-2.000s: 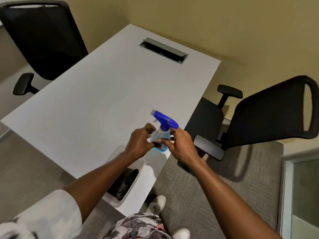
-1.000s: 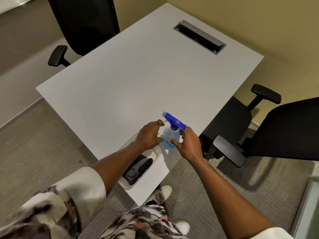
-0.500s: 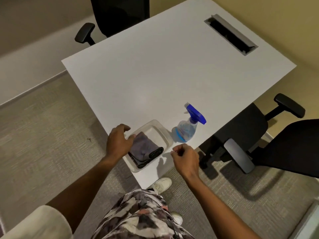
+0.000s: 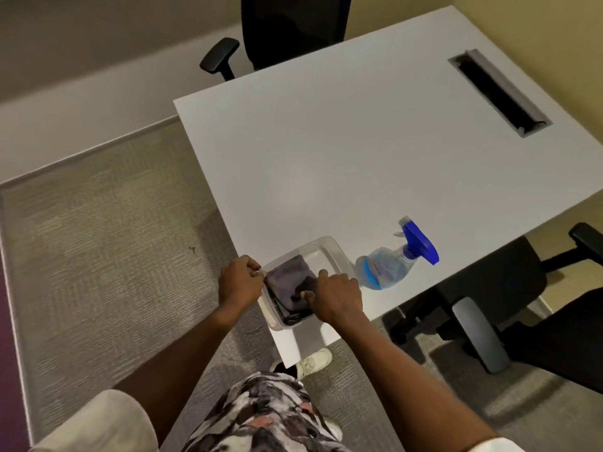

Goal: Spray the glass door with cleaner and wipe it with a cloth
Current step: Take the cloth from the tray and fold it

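Cloth [image 4: 288, 282], dark grey and folded, lies in a clear tub [image 4: 329, 251] at the near corner of the worktop [image 4: 326, 158]. The left hand [image 4: 241, 285] curls its fingers over the tub's left rim, apparently steadying it. The right hand [image 4: 336, 295] reaches in from the right, thumb and fingers pinching a fold of the cloth. The bottle [image 4: 385, 265] of blue cleaner stands just right of the tub, touched by neither of the 2 hands. No glass door is in view. This looks like the gathering step, with nothing sprayed or wiped yet. Next the cloth needs lifting clear of the tub, then the bottle must be taken and both carried to the door.
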